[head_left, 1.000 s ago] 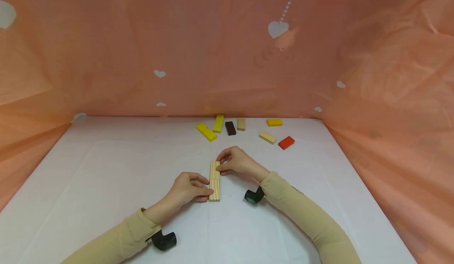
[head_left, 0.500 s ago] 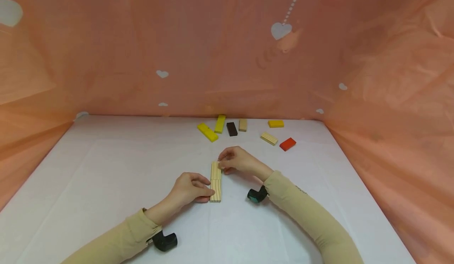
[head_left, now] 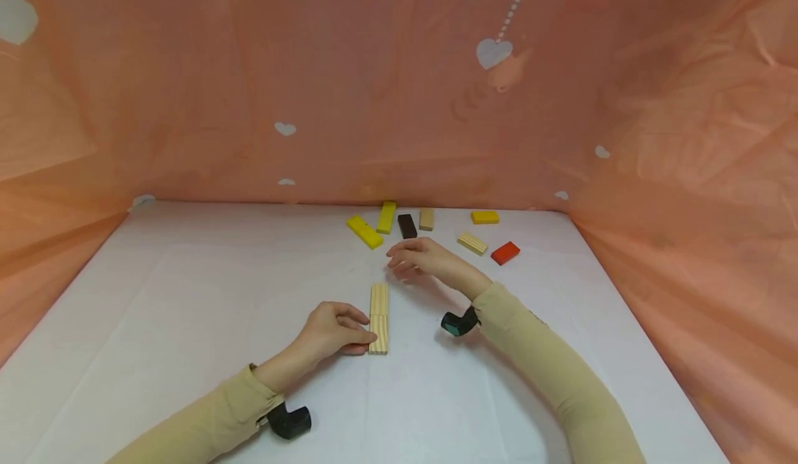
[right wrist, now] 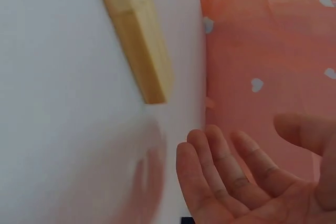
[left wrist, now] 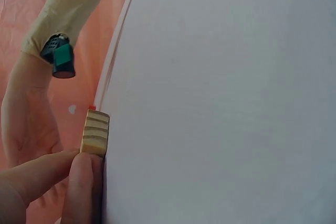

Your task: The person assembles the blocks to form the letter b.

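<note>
Two pale striped wooden blocks lie end to end in a line in the middle of the white table. My left hand (head_left: 332, 327) holds the near wooden block (head_left: 382, 327) at its left edge, thumb lapping onto the top and bent fingers beside it. Seen from the left wrist, fingertips meet the block's striped end (left wrist: 95, 128). The far wooden block (head_left: 379, 298) abuts the near one, with a seam between them. Beyond it, my right hand (head_left: 430, 260) is raised, its fingers loosely spread and holding nothing; the right wrist view shows its palm (right wrist: 278, 200) apart from the blocks.
At the back of the table (head_left: 218, 277) lie two yellow-green blocks (head_left: 364, 232), a dark brown block (head_left: 407, 226) and a tan block (head_left: 427, 219). Farther right are an orange-yellow block (head_left: 485, 217), a striped wooden block (head_left: 472, 243) and a red block (head_left: 506, 253). An orange curtain (head_left: 374, 104) stands behind.
My right hand has let go of the far wooden block and moved up and away toward the back. My left hand has stayed at the near block.
</note>
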Demonstrator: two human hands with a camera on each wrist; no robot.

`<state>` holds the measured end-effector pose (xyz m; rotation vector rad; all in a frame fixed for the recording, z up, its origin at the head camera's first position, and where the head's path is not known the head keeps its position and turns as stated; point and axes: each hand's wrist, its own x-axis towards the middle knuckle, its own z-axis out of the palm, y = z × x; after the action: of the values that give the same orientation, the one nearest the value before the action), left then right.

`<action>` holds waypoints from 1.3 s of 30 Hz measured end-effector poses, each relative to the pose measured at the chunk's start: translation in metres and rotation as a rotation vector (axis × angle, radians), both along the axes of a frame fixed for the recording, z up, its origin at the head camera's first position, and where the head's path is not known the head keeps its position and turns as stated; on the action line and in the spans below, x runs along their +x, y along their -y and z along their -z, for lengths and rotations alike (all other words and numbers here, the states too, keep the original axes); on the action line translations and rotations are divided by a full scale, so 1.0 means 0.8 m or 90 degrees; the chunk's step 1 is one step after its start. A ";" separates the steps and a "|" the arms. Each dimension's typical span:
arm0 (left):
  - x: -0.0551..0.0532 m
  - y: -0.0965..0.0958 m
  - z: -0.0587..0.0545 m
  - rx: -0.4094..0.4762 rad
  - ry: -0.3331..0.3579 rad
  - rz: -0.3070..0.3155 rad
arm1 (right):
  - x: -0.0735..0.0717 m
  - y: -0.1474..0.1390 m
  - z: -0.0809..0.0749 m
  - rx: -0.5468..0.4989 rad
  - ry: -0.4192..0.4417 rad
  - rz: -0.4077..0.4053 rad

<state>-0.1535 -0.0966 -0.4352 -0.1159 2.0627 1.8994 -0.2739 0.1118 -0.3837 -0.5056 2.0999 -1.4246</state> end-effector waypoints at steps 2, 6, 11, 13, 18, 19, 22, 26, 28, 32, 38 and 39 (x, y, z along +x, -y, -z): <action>-0.001 0.000 -0.001 0.000 0.003 0.001 | -0.006 0.001 -0.007 0.000 0.001 0.012; 0.000 0.001 -0.003 -0.006 0.001 0.006 | -0.018 0.005 -0.019 0.008 -0.007 0.022; 0.000 0.001 -0.002 -0.018 -0.005 0.010 | -0.032 0.011 -0.025 0.000 -0.009 0.030; 0.000 0.001 -0.001 -0.020 -0.007 0.010 | -0.037 0.013 -0.025 -0.005 -0.008 0.038; 0.001 0.001 0.001 -0.026 -0.010 0.008 | -0.046 0.019 -0.021 0.001 -0.001 0.061; 0.002 0.001 0.001 -0.027 -0.009 0.008 | -0.048 0.021 -0.020 0.001 0.001 0.068; 0.003 0.001 0.000 -0.029 -0.010 0.008 | -0.054 0.028 -0.016 0.002 0.000 0.084; 0.002 0.001 0.001 -0.024 -0.012 0.010 | -0.060 0.034 -0.015 0.005 -0.008 0.100; 0.002 0.001 0.002 -0.021 -0.012 0.012 | -0.062 0.036 -0.014 0.010 -0.012 0.101; 0.001 0.001 0.002 -0.020 -0.008 0.012 | -0.066 0.038 -0.011 0.017 -0.017 0.095; 0.000 0.000 0.002 -0.024 0.002 0.009 | -0.070 0.045 -0.006 0.026 -0.014 0.096; 0.000 0.000 0.002 -0.025 0.003 0.010 | -0.071 0.046 -0.006 0.030 -0.016 0.097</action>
<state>-0.1538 -0.0969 -0.4366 -0.1132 2.0926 1.8490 -0.3303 0.0746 -0.3791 -0.3524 2.2273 -1.4554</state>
